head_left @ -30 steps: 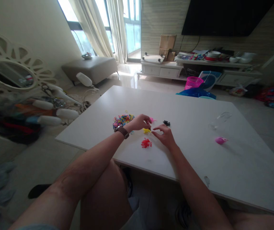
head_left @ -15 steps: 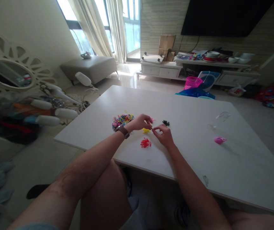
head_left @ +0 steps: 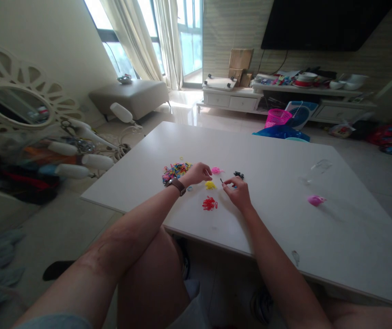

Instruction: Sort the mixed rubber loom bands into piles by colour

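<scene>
My right hand (head_left: 237,191) pinches one small black loop (head_left: 221,180) between thumb and fingertips, its end sticking out toward the left. Whether it is a band or a clip is too small to tell. My left hand (head_left: 199,172), with a watch (head_left: 178,185) on its wrist, hovers with bent fingers apart from the thumb, nothing visible in them. Beside it lies a mixed-colour pile of small loops (head_left: 174,172), partly hidden by the hand. Sorted heaps lie around the hands: pink loops (head_left: 216,170), yellow loops (head_left: 210,185), red loops (head_left: 209,204) and black loops (head_left: 239,175).
The white table (head_left: 271,219) carries a pink toy-like object (head_left: 315,200) and a clear plastic container (head_left: 321,167) on the right. A small clear item (head_left: 295,257) lies near the front edge. Beyond stands a pink basket (head_left: 278,118); a lamp (head_left: 96,161) is at the left.
My hands, close together before, have come apart. The black loop stays in my right fingers while the left fingers have loosened. The view has shifted slightly.
</scene>
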Available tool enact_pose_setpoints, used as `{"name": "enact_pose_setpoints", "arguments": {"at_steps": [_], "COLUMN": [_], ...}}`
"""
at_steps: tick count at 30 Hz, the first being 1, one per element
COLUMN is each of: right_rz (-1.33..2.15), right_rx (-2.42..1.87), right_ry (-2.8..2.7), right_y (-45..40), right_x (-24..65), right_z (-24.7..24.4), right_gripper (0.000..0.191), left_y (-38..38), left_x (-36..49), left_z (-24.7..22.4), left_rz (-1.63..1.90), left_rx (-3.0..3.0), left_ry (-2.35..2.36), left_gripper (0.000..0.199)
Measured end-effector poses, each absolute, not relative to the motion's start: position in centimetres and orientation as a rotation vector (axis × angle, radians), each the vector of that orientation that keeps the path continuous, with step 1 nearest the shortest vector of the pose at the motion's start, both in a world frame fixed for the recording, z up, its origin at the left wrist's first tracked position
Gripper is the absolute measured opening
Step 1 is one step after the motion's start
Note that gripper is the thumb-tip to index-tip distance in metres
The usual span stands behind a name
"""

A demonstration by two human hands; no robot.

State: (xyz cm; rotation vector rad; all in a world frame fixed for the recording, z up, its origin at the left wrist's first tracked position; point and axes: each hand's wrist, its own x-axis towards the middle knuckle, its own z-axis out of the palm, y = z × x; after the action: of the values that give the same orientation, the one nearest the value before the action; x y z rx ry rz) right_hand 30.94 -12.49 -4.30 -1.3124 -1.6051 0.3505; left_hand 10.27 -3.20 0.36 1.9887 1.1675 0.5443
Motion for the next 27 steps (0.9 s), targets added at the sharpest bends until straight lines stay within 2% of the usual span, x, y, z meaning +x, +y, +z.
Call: {"name": "enact_pose_setpoints", "arguments": {"at_steps": [12, 19, 27], "right_rz": [0.36, 0.386, 0.404], "right_rx": [-1.31, -1.313, -1.294], "right_ry": [-1.629, -1.644, -1.648], "right_y": [-12.5, -12.5, -12.6], "right_x": [30.8, 30.8, 30.7], "right_z": [-4.3, -4.3, -4.2], "right_gripper": [0.011, 0.01, 0.012], "left_y": [-3.3, -3.6, -3.0], "left_x": [10.0, 10.5, 10.9], "left_z": [0.5, 1.0, 0.0], "left_rz": [0.539, 0.511, 0.486], "left_rx": [2.014, 2.075, 2.161], "left_ry": [1.178, 0.807, 0.73], "left_gripper": [0.013, 0.03, 0.02]}}
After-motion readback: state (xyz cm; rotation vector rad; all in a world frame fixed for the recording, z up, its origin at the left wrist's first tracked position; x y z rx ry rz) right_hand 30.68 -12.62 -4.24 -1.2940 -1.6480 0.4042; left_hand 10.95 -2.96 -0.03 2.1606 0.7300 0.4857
